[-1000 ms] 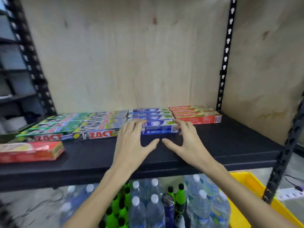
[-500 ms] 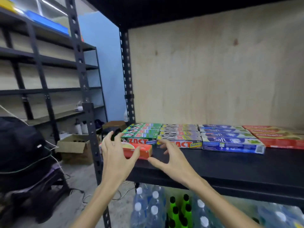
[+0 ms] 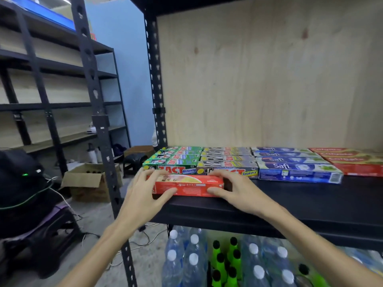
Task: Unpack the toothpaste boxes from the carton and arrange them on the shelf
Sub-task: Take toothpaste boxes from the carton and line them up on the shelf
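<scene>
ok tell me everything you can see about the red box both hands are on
The red toothpaste box is a long, narrow carton, seemingly glossy card, with a yellow-and-white graphic on top and small white print on its front. It lies flat, lengthwise along the front edge of the black shelf, in front of the Zact boxes. The left hand grips its left end, the right hand its right end. It looks closed and undamaged.

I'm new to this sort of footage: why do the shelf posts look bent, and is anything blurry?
Head view: the wide-angle lens bows the shelf post and stretches the forearms at the edges. The red box held by the left hand and right hand has soft, smeared print, while the Zact box reads clearly. Lighting is dim and even, without strong glare.
</scene>
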`<action>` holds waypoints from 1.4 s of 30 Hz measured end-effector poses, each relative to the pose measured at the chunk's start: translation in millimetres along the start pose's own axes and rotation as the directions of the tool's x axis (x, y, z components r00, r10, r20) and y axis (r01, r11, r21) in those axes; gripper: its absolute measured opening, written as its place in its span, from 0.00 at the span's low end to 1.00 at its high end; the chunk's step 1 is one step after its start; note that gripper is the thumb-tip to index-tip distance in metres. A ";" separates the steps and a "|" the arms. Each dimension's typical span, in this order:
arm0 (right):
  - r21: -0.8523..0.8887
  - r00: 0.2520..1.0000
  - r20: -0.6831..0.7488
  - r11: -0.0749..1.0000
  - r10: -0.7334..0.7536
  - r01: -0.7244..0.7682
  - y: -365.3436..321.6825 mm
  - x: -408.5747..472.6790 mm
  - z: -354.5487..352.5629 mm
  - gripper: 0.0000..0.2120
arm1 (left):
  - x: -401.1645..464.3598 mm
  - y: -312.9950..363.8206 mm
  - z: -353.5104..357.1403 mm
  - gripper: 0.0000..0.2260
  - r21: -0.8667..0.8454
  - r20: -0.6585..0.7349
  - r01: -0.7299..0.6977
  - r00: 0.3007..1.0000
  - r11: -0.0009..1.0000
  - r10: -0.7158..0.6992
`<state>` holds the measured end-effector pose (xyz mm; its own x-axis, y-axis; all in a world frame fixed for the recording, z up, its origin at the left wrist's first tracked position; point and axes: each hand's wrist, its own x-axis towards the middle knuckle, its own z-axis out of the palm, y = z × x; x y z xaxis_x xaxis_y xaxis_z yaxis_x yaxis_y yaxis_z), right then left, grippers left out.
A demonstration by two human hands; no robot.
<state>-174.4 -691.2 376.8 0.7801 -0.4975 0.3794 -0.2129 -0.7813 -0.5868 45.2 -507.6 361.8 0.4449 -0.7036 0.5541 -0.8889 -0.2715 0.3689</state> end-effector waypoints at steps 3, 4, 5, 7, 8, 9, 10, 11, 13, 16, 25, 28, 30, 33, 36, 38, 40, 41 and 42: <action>-0.026 0.998 0.022 0.998 0.052 -0.051 27.9 -31.5 -46.2 0.22 | 2.6 27.9 8.0 0.18 -0.201 0.155 -0.117 0.977 0.973 0.149; -0.033 0.996 0.029 0.996 0.080 -0.079 35.5 -42.6 -62.6 0.22 | 6.7 40.7 11.1 0.17 -0.233 0.183 -0.167 0.960 0.958 0.212; -0.039 0.995 0.030 0.995 0.097 -0.095 45.0 -53.4 -78.0 0.22 | 11.7 54.6 15.1 0.17 -0.268 0.213 -0.204 0.941 0.941 0.265; -0.055 0.993 0.016 0.992 0.116 -0.115 63.0 -74.6 -105.7 0.21 | 24.3 82.6 25.5 0.18 -0.341 0.294 -0.221 0.898 0.914 0.327; -0.056 0.991 0.000 0.989 0.137 -0.137 71.1 -84.0 -116.8 0.21 | 30.6 95.7 32.0 0.19 -0.379 0.342 -0.202 0.876 0.903 0.340; -0.031 0.987 -0.016 0.987 0.158 -0.158 78.4 -92.5 -126.5 0.20 | 37.0 107.0 39.6 0.21 -0.412 0.381 -0.173 0.859 0.895 0.341; -0.017 0.982 -0.023 0.982 0.186 -0.186 83.4 -100.3 -136.3 0.19 | 43.5 116.8 47.1 0.23 -0.432 0.403 -0.144 0.852 0.890 0.334; -0.010 0.980 -0.022 0.980 0.199 -0.199 89.2 -107.1 -144.5 0.19 | 49.3 125.2 54.3 0.24 -0.448 0.410 -0.119 0.854 0.886 0.322; -0.071 0.980 -0.026 0.977 0.198 -0.199 101.6 -116.7 -160.4 0.21 | 57.8 137.0 67.7 0.25 -0.499 0.403 -0.072 0.863 0.864 0.304; 0.068 0.965 -0.066 0.966 0.256 -0.251 118.1 -125.8 -174.7 0.26 | 61.1 142.4 78.9 0.26 -0.557 0.428 0.000 0.857 0.831 0.287; 0.229 0.958 -0.123 0.946 0.261 -0.229 123.7 -126.8 -170.1 0.12 | 53.3 141.9 75.8 0.16 -0.634 0.420 0.046 0.858 0.772 0.294; 0.173 0.959 -0.159 0.963 0.232 -0.204 122.2 -126.9 -169.1 0.21 | 51.3 142.8 76.3 0.17 -0.609 0.409 0.021 0.865 0.793 0.291; 0.172 0.956 -0.164 0.962 0.242 -0.214 119.1 -126.9 -168.3 0.23 | 51.2 141.5 75.7 0.26 -0.541 0.410 -0.013 0.869 0.841 0.277; 0.188 0.959 -0.145 0.959 0.243 -0.214 118.2 -127.8 -169.2 0.13 | 51.3 138.8 77.0 0.26 -0.505 0.419 -0.016 0.869 0.863 0.261; 0.186 0.964 -0.141 0.963 0.223 -0.196 121.3 -128.3 -169.8 0.18 | 53.5 141.1 78.7 0.36 -0.441 0.385 -0.015 0.900 0.897 0.205; 0.176 0.959 -0.150 0.961 0.240 -0.213 127.5 -126.7 -168.3 0.24 | 55.3 138.5 80.1 0.40 -0.414 0.391 0.006 0.904 0.910 0.171; 0.160 0.958 -0.161 0.964 0.239 -0.213 129.2 -125.5 -167.9 0.28 | 54.5 135.9 79.6 0.34 -0.446 0.406 -0.002 0.891 0.895 0.204; 0.155 0.959 -0.160 0.966 0.233 -0.209 129.4 -125.4 -167.8 0.29 | 53.7 135.2 79.2 0.27 -0.478 0.401 -0.011 0.887 0.878 0.229; 0.153 0.960 -0.156 0.966 0.233 -0.210 128.6 -125.4 -168.2 0.29 | 52.0 137.2 77.9 0.21 -0.517 0.391 -0.019 0.884 0.856 0.256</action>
<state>-398.5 -792.7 374.1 0.6077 -0.7183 0.3389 -0.2789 -0.5925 -0.7558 -62.1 -632.6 383.0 0.1228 -0.9484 0.2923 -0.7127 0.1207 0.6910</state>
